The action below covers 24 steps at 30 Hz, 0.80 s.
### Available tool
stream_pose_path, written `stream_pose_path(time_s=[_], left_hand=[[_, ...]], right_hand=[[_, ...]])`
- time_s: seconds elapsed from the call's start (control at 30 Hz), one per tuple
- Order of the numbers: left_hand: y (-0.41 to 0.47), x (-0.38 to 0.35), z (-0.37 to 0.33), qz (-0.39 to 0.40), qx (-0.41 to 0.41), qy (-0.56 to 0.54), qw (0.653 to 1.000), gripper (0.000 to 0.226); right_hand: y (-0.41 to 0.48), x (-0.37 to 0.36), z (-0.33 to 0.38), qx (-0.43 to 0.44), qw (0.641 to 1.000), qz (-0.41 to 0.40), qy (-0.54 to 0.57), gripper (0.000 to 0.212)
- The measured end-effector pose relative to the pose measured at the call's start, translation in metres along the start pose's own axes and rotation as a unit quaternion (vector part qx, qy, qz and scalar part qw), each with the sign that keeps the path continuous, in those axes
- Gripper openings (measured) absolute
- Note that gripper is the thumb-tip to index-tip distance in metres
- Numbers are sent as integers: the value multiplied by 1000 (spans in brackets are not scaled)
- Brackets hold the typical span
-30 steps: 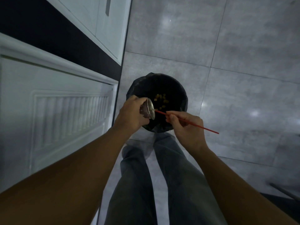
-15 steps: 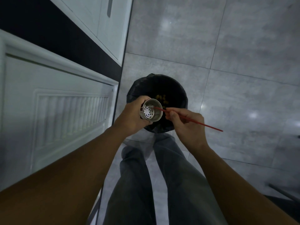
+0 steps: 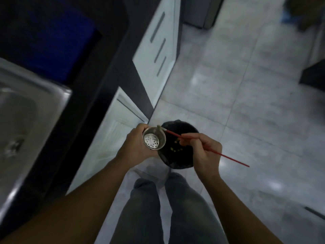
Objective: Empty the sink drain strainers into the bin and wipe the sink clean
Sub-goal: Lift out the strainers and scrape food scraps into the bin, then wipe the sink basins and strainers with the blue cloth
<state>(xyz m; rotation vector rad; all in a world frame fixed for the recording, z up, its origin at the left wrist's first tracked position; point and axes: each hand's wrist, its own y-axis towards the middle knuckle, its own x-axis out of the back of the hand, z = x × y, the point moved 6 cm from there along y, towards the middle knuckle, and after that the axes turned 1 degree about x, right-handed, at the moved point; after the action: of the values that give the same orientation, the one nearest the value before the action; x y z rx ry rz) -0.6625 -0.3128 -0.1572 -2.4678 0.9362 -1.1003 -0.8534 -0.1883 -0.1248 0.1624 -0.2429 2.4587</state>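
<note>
Turning the strainer [image 3: 153, 140] further since a moment ago, the person is now showing its open mouth and perforated bottom straight upward, and the tip of the red brush [image 3: 232, 159] is moving out from inside the cup to its far rim, where a small greenish clump is clinging. Their head is swinging too, so the steel sink [image 3: 52, 92] set in the dark counter [image 3: 105, 67] is coming into sight at the left. The left hand [image 3: 135, 147] is wrapping its fingers round the strainer's wall, holding it over the left rim of the black bin [image 3: 186, 126], which is standing on the grey tiled floor [image 3: 246, 103] just beside the white cabinet door [image 3: 114, 134]. The right hand [image 3: 205, 152] is pinching the brush partway along its stick, over the bin's right side, the two hands staying apart. Yellow scraps [image 3: 175, 149] are lying inside the bin. Grey trouser legs [image 3: 144, 208] are standing just behind it.
</note>
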Motion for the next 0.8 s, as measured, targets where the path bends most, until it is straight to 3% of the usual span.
stream_pose_path(time_s=[0.17,0.33,0.6,0.8], left_hand=[[-63,99,-24,-153,27,-96,983,76],[-121,186,-20,-210,2,-167,963,74],[-189,302,53,-315,35,-211,925,75],[-214,325,134,-380,107,-227,890,74]], right_hand=[[4,-43,130,148,986,81,-2,26],[-4,-111,212,231,963,137,17,24],[-36,-249,258,313,920,236,-31,30],[-66,-342,240,295,887,340,-108,27]])
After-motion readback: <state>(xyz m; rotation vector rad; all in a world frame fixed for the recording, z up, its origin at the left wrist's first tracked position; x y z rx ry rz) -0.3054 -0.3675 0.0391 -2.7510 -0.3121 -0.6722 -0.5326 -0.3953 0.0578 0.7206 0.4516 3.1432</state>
